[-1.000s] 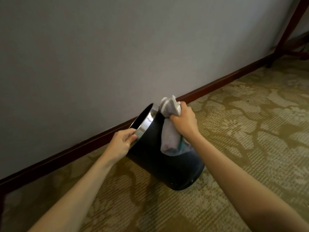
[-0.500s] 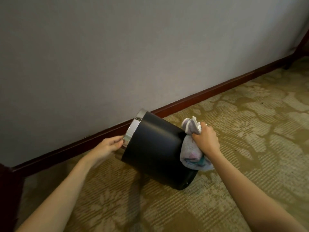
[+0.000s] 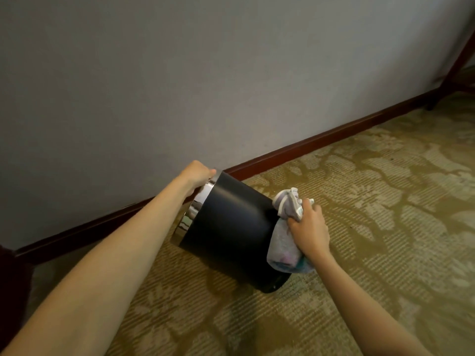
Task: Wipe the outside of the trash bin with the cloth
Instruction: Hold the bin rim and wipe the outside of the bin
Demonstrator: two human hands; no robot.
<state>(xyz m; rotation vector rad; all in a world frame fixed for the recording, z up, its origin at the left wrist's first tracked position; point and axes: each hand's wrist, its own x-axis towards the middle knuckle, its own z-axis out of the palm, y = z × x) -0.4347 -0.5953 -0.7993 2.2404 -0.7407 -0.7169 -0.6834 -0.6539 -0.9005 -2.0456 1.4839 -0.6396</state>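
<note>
A black round trash bin (image 3: 228,227) with a shiny metal rim lies tilted on the carpet, its mouth turned to the left toward the wall and its base to the lower right. My left hand (image 3: 198,174) grips the top of the metal rim. My right hand (image 3: 308,229) is closed on a bunched pale grey cloth (image 3: 284,249) with faint colour patches. The cloth is pressed against the bin's side near its base. The bin's inside is hidden.
A grey wall (image 3: 205,73) with a dark red-brown skirting board (image 3: 321,141) runs just behind the bin. Patterned olive and beige carpet (image 3: 385,201) spreads to the right and front. A dark wooden furniture leg (image 3: 452,70) stands at the far right.
The bin has been tipped further over, its mouth now turned away to the left. My left hand moved up to the top of the rim. My right hand slid the cloth down toward the base.
</note>
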